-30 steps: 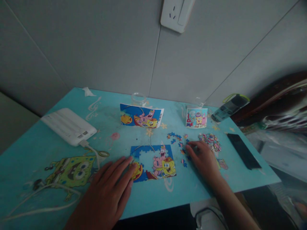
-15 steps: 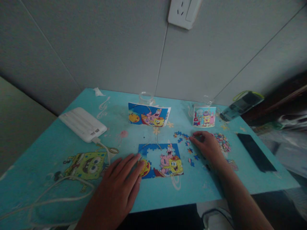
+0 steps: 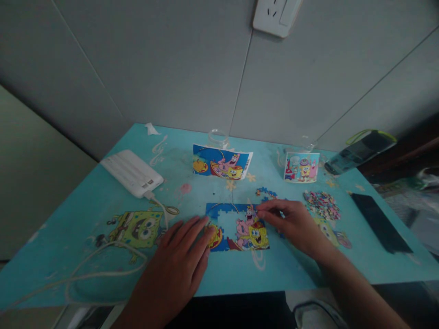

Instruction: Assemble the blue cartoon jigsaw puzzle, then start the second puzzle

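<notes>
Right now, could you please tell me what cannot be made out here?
- Head view: whether the right hand pinches a piece; its fingertips are blurred.
- Head view: some loose pieces, behind that hand.
- Head view: puzzle, left edge partly covered by left hand.
- Head view: top of wall socket, cut by the frame.

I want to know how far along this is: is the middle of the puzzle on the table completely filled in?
No, the light blue tabletop shows through a gap in the middle of the puzzle.
</notes>
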A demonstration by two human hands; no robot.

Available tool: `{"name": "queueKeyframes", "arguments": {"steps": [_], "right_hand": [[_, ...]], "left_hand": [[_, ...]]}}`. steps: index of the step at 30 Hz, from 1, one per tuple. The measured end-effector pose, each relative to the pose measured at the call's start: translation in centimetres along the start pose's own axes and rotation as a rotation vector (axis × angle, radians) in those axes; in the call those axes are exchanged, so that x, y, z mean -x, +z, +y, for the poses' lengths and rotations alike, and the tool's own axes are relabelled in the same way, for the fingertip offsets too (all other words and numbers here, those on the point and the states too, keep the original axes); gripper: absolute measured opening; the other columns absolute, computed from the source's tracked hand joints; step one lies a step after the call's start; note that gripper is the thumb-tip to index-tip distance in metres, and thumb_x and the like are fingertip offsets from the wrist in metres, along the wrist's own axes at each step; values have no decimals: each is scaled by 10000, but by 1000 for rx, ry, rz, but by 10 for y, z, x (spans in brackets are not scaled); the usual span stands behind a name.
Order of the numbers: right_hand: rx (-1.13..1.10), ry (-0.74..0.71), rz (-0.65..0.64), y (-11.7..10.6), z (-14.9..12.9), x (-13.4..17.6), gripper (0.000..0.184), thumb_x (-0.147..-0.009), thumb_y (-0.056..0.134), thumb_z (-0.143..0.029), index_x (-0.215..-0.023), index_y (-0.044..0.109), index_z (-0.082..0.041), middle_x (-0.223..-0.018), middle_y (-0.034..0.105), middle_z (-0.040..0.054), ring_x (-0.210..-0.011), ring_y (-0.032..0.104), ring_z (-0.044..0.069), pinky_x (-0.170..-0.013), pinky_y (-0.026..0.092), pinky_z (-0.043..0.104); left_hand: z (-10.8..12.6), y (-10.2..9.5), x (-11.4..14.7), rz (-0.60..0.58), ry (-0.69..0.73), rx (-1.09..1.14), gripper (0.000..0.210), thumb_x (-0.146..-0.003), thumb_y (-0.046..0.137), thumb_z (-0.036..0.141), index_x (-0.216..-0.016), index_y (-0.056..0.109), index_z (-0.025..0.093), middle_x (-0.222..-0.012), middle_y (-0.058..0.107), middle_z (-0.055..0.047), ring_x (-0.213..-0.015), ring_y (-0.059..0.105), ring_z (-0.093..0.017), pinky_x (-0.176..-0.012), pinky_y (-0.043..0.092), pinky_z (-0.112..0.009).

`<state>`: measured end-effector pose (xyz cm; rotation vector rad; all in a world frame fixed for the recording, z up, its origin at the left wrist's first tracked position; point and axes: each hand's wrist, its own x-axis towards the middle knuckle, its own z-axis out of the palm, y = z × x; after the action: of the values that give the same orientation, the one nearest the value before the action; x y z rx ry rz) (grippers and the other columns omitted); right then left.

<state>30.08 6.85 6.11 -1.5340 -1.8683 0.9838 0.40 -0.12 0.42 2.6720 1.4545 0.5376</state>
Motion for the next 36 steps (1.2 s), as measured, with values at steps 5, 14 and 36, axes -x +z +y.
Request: {"name": "queueKeyframes", "arguments": {"steps": [5, 14, 36], "right_hand": [[-165, 29, -242, 34, -21, -5, 130, -871, 723, -337, -912, 802, -243, -825, 774, -9, -712, 685, 146, -659, 559, 262], [-196, 105, -244, 39, -3, -3, 137, -859, 729, -333, -922, 804, -237, -880, 790, 6, -756, 720, 168, -714, 593, 292], [-105, -10, -226, 47, 0, 1, 91, -894, 701, -264, -929, 781, -241, -872, 783, -18, -752, 715, 143, -705, 552, 251]], "left_hand": [[2, -2, 0, -26, -22, 24, 432, -979, 496, 203, -1405, 555, 243, -1510, 512, -75, -1378, 469, -290, -1143, 373, -537], [2, -2, 1, -58, -44, 38, 431, -990, 488, 210, -1417, 540, 247, -1543, 476, -58, -1411, 422, -282, -1158, 342, -550], [4, -5, -1, -68, -48, 33, 434, -995, 476, 201, -1423, 533, 230, -1542, 477, -71, -1420, 415, -287, -1164, 335, -544]]}}
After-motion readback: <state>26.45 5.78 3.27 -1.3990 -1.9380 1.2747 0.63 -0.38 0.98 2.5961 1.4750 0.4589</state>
